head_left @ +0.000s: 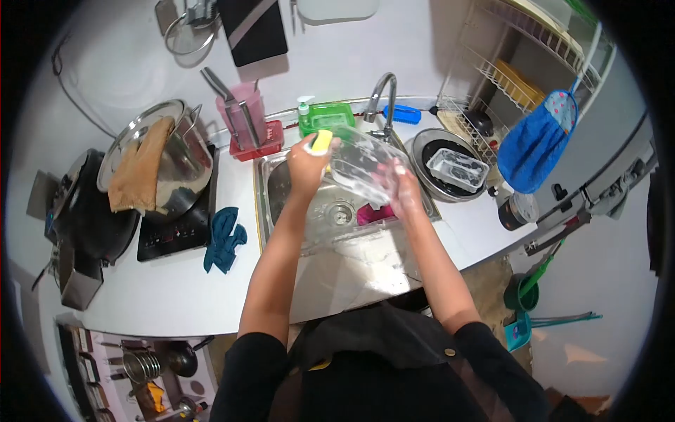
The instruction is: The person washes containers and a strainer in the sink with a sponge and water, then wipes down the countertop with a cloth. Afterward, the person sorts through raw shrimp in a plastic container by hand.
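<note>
Above the steel sink [280, 211] I hold a clear plastic container [360, 163] streaked with white suds. My left hand [308, 167] is closed around a yellow and white sponge [321, 142] at the container's left side. Suds cover the fingers of my right hand [402, 188], which grips the container's right end. Behind the container stands the curved faucet [383, 88]. Something bright pink [374, 214] lies in the sink under my right hand, its kind partly hidden.
A green tray [334, 117] with a pump bottle sits behind the sink, beside a pink utensil holder [242, 116]. On the right, a basin [430, 176] bears another clear container [457, 171]. At left are a dark cloth [225, 239] and a large pot [184, 165] on a cooktop.
</note>
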Demonstrator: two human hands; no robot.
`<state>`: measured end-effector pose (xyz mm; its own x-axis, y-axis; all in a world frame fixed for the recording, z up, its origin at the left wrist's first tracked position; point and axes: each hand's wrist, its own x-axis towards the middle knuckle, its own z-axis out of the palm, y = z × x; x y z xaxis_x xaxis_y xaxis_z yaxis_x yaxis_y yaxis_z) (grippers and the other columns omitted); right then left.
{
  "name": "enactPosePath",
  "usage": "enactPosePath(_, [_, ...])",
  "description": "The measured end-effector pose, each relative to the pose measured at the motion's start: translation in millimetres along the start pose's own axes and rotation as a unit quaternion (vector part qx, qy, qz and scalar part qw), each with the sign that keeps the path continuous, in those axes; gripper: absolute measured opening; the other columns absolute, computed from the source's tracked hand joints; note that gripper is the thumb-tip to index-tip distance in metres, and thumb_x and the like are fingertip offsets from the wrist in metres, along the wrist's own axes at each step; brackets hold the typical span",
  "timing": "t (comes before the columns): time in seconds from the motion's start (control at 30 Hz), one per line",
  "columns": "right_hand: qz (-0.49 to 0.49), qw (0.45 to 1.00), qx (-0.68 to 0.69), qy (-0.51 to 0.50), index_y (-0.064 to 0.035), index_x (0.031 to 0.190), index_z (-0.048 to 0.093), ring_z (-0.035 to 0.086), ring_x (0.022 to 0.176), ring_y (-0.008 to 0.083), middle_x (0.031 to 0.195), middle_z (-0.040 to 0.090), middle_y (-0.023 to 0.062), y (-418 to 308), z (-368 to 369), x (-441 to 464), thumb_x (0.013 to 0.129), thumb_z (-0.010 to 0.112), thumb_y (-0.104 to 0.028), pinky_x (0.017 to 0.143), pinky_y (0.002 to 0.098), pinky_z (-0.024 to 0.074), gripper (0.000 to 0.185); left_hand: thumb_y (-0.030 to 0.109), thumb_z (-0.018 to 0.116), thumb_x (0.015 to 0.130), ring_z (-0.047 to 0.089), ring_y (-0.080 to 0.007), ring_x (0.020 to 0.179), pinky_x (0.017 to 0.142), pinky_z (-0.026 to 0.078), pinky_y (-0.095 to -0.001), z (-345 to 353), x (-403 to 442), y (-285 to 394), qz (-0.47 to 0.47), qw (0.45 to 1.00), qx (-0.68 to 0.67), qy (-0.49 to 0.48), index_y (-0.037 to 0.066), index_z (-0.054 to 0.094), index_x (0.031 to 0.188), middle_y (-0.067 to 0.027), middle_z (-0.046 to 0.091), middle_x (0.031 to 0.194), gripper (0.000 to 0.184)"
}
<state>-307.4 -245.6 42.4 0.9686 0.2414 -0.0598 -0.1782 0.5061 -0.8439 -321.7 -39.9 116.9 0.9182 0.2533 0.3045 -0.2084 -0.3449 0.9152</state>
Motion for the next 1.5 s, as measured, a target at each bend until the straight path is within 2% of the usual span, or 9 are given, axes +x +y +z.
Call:
enactPosePath(0.1, [0.118, 0.982, 0.003, 0.15, -0.0262, 0.138, 0.017, 0.04, 0.119, 0.0356, 0.138, 0.027, 0.0165, 2.0, 22.2, 0.1, 0.066, 0.054, -0.073, 0.077, 0.0629, 0.0416, 0.093, 0.016, 0.072, 0.068, 0.061, -0.0225, 0.078, 0.066, 0.047, -0.0348, 13.0, -25.2, 10.3, 0.228, 0.968, 0.101, 0.016, 0.003, 0.063, 0.09, -0.0119, 0.064, 0.083, 0.028])
enactPosePath(0.23, [0.135, 0.932, 0.329, -0.067, -0.0209, 0.135, 0.025, 0.038, 0.116, 0.037, 0.132, 0.037, 0.0169, 17.1, 31.9, 10.9, 0.075, 0.05, -0.06, 0.093, 0.0598, 0.0284, 0.076, 0.009, 0.071, 0.06, 0.057, -0.0312, 0.083, 0.069, 0.046, -0.0399, 42.0, -74.1, -23.5, 0.421, 0.889, 0.161, -0.076, 0.009, 0.06, 0.099, -0.012, 0.058, 0.086, 0.04])
enactPosePath(0.37, [0.089, 0.897, 0.271, -0.338, -0.0114, 0.129, 0.039, 0.043, 0.114, 0.0278, 0.129, 0.042, 0.0096, 37.9, 31.2, 12.0, 0.082, 0.043, -0.044, 0.1, 0.042, 0.0319, 0.058, 0.023, 0.068, 0.068, 0.054, -0.0355, 0.084, 0.068, 0.045, -0.0435, 42.5, -73.7, -27.2, 0.327, 0.919, 0.21, -0.068, 0.009, 0.05, 0.108, -0.0145, 0.054, 0.09, 0.046])
enactPosePath(0.5, [0.021, 0.98, 0.027, -0.198, -0.0117, 0.129, 0.042, 0.04, 0.118, 0.0248, 0.134, 0.038, 0.0089, 77.3, 48.0, 6.7, 0.084, 0.036, -0.045, 0.098, 0.0395, 0.0328, 0.056, 0.031, 0.066, 0.07, 0.055, -0.0346, 0.077, 0.062, 0.045, -0.0421, 33.9, -9.8, -42.1, 0.22, 0.937, 0.262, 0.076, 0.008, 0.051, 0.098, -0.0161, 0.053, 0.083, 0.039])
enactPosePath(0.57, [0.154, 0.878, 0.421, -0.171, -0.0164, 0.132, 0.037, 0.035, 0.122, 0.0263, 0.136, 0.035, 0.0105, 82.1, 38.3, 19.3, 0.083, 0.035, -0.051, 0.096, 0.0436, 0.0327, 0.06, 0.028, 0.066, 0.069, 0.056, -0.0355, 0.079, 0.066, 0.045, -0.0437, 47.7, -8.7, -62.7, 0.227, 0.936, 0.267, 0.043, 0.008, 0.055, 0.094, -0.0185, 0.056, 0.086, 0.034])
enactPosePath(0.8, [0.112, 0.894, 0.348, -0.257, -0.0386, 0.138, 0.02, 0.037, 0.118, 0.0312, 0.133, 0.036, 0.0149, 34.1, 14.5, 21.6, 0.08, 0.037, -0.056, 0.093, 0.0551, 0.0292, 0.063, 0.021, 0.068, 0.059, 0.06, -0.0337, 0.083, 0.071, 0.048, -0.0413, 80.9, -41.4, -75.3, 0.273, 0.942, 0.184, -0.065, 0.009, 0.063, 0.078, -0.0181, 0.061, 0.082, 0.023])
enactPosePath(1.17, [0.103, 0.865, 0.435, -0.23, -0.0169, 0.136, 0.031, 0.052, 0.099, 0.0311, 0.12, 0.048, 0.0156, 15.8, -22.9, 60.1, 0.08, 0.042, -0.051, 0.083, 0.0496, 0.0447, 0.067, 0.025, 0.068, 0.059, 0.059, -0.0312, 0.073, 0.068, 0.047, -0.0408, 129.0, 5.8, -66.1, 0.309, 0.939, 0.115, -0.099, 0.009, 0.06, 0.087, -0.0113, 0.06, 0.077, 0.032])
enactPosePath(1.37, [-0.054, 0.997, -0.056, -0.022, -0.0162, 0.134, 0.035, 0.05, 0.106, 0.0327, 0.124, 0.046, 0.0159, -96.8, -56.9, 48.4, 0.073, 0.059, -0.049, 0.085, 0.045, 0.0434, 0.074, 0.035, 0.063, 0.076, 0.052, -0.0306, 0.082, 0.067, 0.04, -0.0417, 66.6, 142.9, -50.2, 0.192, 0.897, 0.392, 0.066, 0.01, 0.057, 0.093, -0.0138, 0.054, 0.092, 0.031])
enactPosePath(1.5, [-0.223, 0.818, -0.513, 0.132, -0.009, 0.125, 0.047, 0.044, 0.115, 0.0331, 0.126, 0.045, 0.0188, -150.2, -79.3, 44.1, 0.07, 0.065, -0.043, 0.094, 0.0385, 0.0355, 0.067, 0.019, 0.06, 0.07, 0.052, -0.032, 0.081, 0.073, 0.037, -0.043, 88.3, 130.0, -59.5, 0.385, 0.857, 0.324, 0.116, 0.009, 0.058, 0.083, -0.0142, 0.055, 0.085, 0.017])
